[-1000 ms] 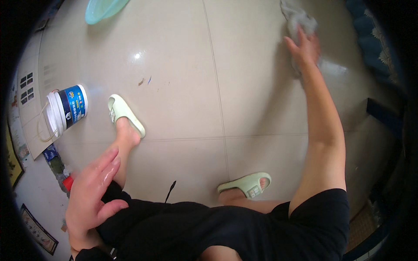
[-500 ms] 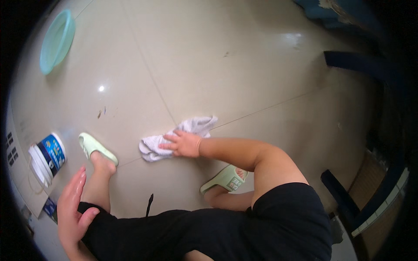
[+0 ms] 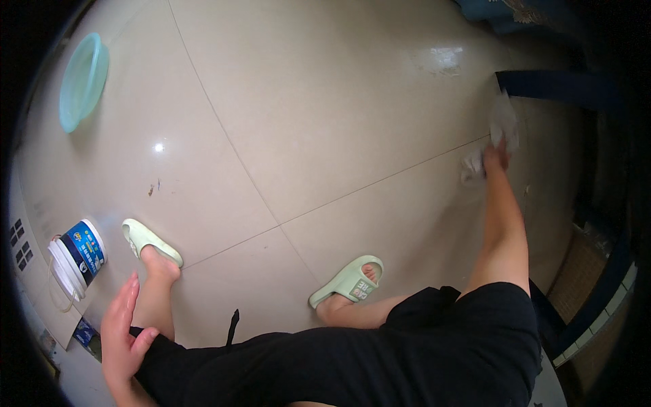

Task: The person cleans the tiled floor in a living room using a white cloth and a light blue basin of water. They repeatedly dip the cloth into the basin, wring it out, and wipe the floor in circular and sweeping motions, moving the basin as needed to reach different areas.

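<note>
My right hand (image 3: 497,157) is stretched far out to the right, low over the tiled floor. It presses a whitish rag (image 3: 503,122) there, and the cloth bunches out on both sides of my fingers. Hand and rag are smeared by motion, so single fingers are hard to make out. The rag's far end reaches the foot of a dark blue furniture leg (image 3: 549,87). At the lower left my left hand (image 3: 122,336) is raised near my knee, fingers stretched and thumb apart, holding nothing; its skin looks wet.
A pale turquoise basin (image 3: 83,83) stands at the far left. Nearer, a white and blue bucket (image 3: 80,254) with a handle is beside my left slipper (image 3: 150,241). My right slipper (image 3: 349,281) is planted mid-floor. Dark furniture (image 3: 597,298) lines the right side. Small dark specks (image 3: 152,188) lie left.
My right hand has swept the rag from the middle of the floor far to the right, up to the furniture leg. My left hand has barely shifted.
</note>
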Motion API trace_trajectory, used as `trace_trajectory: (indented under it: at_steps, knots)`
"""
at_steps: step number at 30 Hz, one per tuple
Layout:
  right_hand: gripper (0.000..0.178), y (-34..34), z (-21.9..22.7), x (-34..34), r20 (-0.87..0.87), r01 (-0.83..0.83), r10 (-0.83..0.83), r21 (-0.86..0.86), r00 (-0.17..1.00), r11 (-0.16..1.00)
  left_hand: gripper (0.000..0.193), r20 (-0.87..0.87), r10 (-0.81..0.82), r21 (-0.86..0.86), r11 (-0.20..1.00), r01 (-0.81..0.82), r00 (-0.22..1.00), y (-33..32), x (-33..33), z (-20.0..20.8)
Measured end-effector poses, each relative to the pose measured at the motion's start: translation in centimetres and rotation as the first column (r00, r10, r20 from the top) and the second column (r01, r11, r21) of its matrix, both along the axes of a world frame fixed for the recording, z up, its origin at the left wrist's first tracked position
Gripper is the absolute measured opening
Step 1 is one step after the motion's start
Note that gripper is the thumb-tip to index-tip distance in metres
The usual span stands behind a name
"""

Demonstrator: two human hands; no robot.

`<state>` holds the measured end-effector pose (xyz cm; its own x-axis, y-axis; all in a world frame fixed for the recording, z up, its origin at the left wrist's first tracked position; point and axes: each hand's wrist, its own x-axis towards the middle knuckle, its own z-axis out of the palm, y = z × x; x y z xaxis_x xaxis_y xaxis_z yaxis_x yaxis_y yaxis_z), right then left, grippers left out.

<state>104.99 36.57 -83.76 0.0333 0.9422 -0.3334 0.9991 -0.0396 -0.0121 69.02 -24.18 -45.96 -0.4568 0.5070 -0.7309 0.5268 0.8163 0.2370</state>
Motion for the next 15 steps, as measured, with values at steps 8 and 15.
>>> trace_trajectory:
  at_steps: [8,15]
  knots:
    - [0.046,-20.8,2.8,4.3,0.161,0.603,-0.612,-0.481,0.775,0.637,0.072,0.052,0.005,-0.004,1.000,-0.005,0.999,0.6,0.2,0.4]
    - [0.039,-24.1,12.7,-12.3,-0.491,-0.371,-0.822,-0.849,0.289,0.377,0.074,0.050,-0.014,0.035,0.999,0.012,0.999,0.8,-0.9,0.9]
